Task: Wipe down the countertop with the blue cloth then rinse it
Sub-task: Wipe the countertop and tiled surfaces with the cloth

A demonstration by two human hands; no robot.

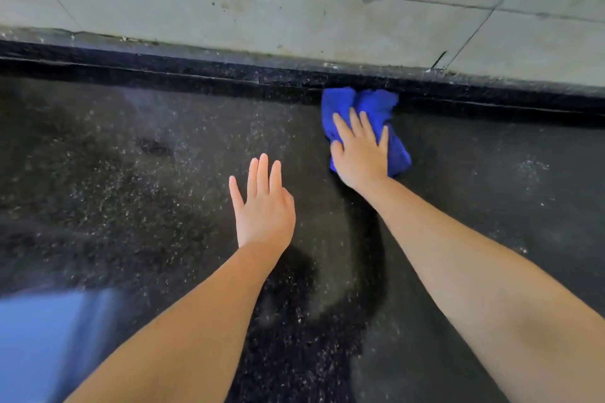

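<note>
Keep the right hand (360,154) flat, fingers spread on the blue cloth (366,111), press down, rub the dusty countertop (131,173), left hand (265,209) open, holding nothing.

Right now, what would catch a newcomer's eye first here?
The bright blue cloth, bunched against the back edge of the dark speckled countertop, pressed flat under the right hand. Nearer, the left hand is spread open over the counter, holding nothing.

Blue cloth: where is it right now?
In the head view the blue cloth lies right of centre on the black countertop, bunched against the back ledge under the right hand.
</note>
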